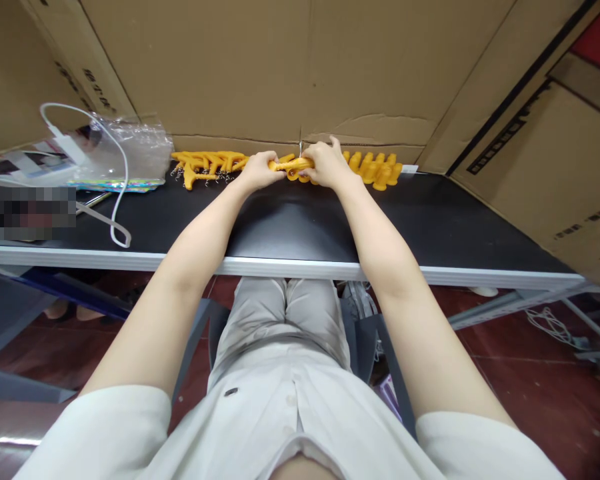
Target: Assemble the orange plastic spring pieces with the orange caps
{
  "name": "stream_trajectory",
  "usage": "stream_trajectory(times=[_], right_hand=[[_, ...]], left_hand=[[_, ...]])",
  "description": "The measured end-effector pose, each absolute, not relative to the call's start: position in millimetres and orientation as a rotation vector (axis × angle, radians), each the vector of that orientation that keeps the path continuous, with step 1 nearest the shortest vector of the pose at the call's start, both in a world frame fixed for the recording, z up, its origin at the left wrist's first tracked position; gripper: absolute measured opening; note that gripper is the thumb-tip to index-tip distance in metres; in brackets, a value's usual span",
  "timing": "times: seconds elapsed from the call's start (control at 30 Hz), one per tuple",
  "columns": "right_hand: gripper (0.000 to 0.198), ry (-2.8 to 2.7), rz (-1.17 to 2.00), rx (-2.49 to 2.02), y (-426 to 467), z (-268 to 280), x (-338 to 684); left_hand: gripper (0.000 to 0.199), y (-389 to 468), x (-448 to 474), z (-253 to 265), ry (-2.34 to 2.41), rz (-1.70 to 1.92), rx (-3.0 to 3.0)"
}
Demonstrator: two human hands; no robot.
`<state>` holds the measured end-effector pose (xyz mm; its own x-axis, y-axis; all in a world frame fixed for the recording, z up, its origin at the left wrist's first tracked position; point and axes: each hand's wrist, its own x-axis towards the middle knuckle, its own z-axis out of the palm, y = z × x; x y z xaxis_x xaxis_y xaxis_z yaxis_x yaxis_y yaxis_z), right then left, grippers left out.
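Both hands [261, 171] [326, 163] far from front edge [290, 268]

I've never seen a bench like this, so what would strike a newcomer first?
Bright yellow pieces line the back of the black tabletop, in front of brown cardboard. At the centre of that row, the left hand and right hand hold a yellow item between them. To the left, a white cable loops beside crinkled clear plastic.
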<state>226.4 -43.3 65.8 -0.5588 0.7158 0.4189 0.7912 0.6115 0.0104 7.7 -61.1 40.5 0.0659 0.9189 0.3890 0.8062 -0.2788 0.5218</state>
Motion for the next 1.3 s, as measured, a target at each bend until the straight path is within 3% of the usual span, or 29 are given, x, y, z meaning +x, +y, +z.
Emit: stream_trajectory(times=[0.07,0.3,0.5,0.7,0.83,1.1,1.3], right_hand=[[0.042,-2.467,-0.217,-1.235,-45,67,227],[0.038,-2.493,0.001,-1.381,-61,78,225],[0.033,-2.501,0.18,-1.394,-65,84,229],[0.035,-2.441,-0.121,-1.261,-49,71,227],[0.039,-2.452,-0.291,-1.211,-45,67,223],[0.038,-2.473,-0.207,-1.241,-49,70,222],[0.043,-2.458,-0.05,-1.312,-53,77,227]], left_hand=[[0.016,-61,7,41,1.849,0.957,2.26],[0.041,-66,5,41,1.963,0.842,2.417],[0.047,-63,2,38,1.924,0.876,2.469],[0.027,-56,5,38,1.858,0.971,2.324],[0.025,-67,12,44,1.778,0.949,2.095],[0.025,-60,7,41,1.845,0.948,2.273],[0.044,-60,3,40,1.888,0.903,2.381]])
